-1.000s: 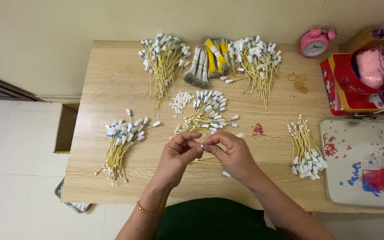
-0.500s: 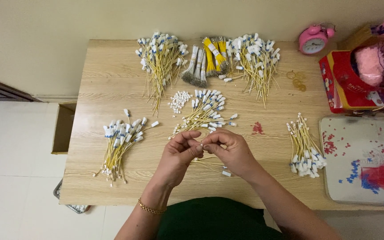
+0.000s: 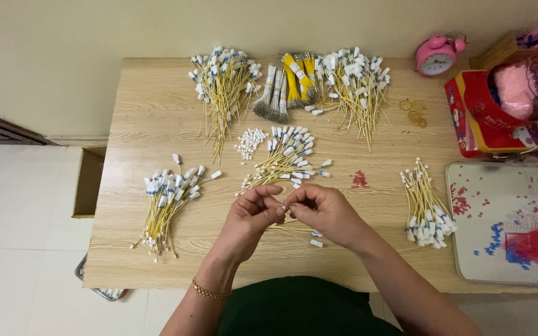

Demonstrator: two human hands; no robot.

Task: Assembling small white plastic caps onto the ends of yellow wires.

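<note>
My left hand [image 3: 250,218] and my right hand [image 3: 325,213] meet fingertip to fingertip over the front middle of the wooden table [image 3: 151,124], pinching a thin yellow wire with a small white connector [image 3: 281,207] between them. A few more yellow wires with white ends [image 3: 300,233] lie just under my hands. Directly behind my hands is a fan of yellow wires with white connectors [image 3: 284,155] and a small heap of loose white connectors [image 3: 249,142].
More wire bundles lie at the left [image 3: 166,199], right [image 3: 428,208], back left [image 3: 222,84] and back right [image 3: 356,84], with banded grey and yellow bundles [image 3: 287,87] between. A pink alarm clock [image 3: 437,55], red box [image 3: 477,118] and white tray [image 3: 505,224] stand right.
Both hands stay together in the same spot; only the fingers have shifted slightly on the wire.
</note>
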